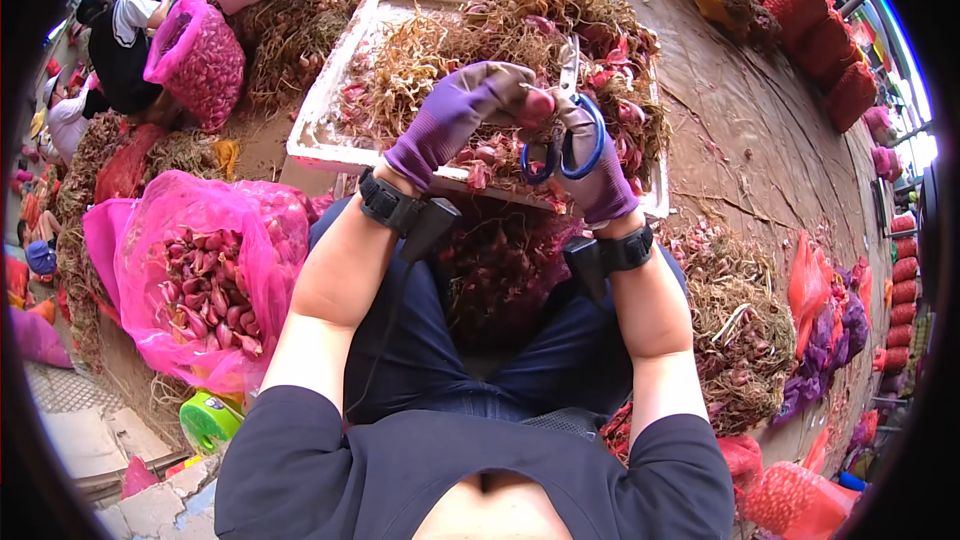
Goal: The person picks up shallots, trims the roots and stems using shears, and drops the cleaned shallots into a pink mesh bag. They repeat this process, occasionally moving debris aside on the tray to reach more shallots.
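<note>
My left hand (pixel 458 112), in a purple and grey glove, pinches a reddish shallot (pixel 537 107) at its fingertips. My right hand (pixel 603 180), gloved alike, is wrapped round blue-handled scissors (pixel 569 70), blades pointing away from me. The shallot sits close beside the scissors and the right fingers. Both hands are above the near part of a white foam tray (pixel 312 145). Heaped in it are shallots with dry stalks and roots (pixel 420 50), along with loose red shallots (pixel 630 112). A dark strap with a small box is on each wrist.
At my left stands an open pink mesh bag (pixel 285 230) of trimmed shallots, with a green round object (pixel 209 422) beside it. Dry stalks (pixel 735 330) are piled at my right. Red sacks (pixel 800 10) line the far right. Another person (pixel 125 50) sits far left near a pink bag (pixel 205 65).
</note>
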A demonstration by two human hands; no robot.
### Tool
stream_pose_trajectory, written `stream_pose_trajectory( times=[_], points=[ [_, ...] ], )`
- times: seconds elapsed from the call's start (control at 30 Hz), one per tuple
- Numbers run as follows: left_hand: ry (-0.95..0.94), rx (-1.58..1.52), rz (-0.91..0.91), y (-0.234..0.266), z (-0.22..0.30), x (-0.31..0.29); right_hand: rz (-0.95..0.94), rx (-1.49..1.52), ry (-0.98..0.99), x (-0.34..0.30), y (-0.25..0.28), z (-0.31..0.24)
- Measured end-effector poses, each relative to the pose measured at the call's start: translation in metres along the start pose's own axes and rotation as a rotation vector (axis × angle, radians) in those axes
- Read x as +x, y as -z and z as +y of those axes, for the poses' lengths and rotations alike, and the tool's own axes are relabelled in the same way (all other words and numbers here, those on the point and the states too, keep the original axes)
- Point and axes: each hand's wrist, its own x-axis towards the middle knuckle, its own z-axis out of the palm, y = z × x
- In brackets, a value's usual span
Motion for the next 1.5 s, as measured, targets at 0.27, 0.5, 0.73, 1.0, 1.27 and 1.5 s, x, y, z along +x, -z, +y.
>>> stream_pose_trajectory(
  times=[0.27,0.5,0.73,1.0,1.27,1.5],
  points=[
    [-0.125,0.260,-0.120,0.003,-0.009,0.002,0.028,0.318,-0.180,0.000,0.001,0.000],
    [-0.260,0.296,-0.013,0.005,-0.017,0.004,0.072,0.301,-0.195,0.004,-0.003,0.001],
    [-0.008,-0.182,0.013,0.005,-0.012,0.002,-0.023,0.067,0.054,0.001,-0.004,-0.002],
    [-0.163,0.219,-0.062,-0.001,-0.018,0.004,0.085,0.287,-0.284,0.002,-0.003,-0.007],
    [-0.128,0.028,0.050,0.008,-0.023,0.007,0.180,0.429,-0.198,0.007,-0.007,-0.014],
    [-0.178,0.069,0.274,0.009,-0.012,0.001,0.284,0.216,0.003,0.008,-0.007,-0.022]
  ],
)
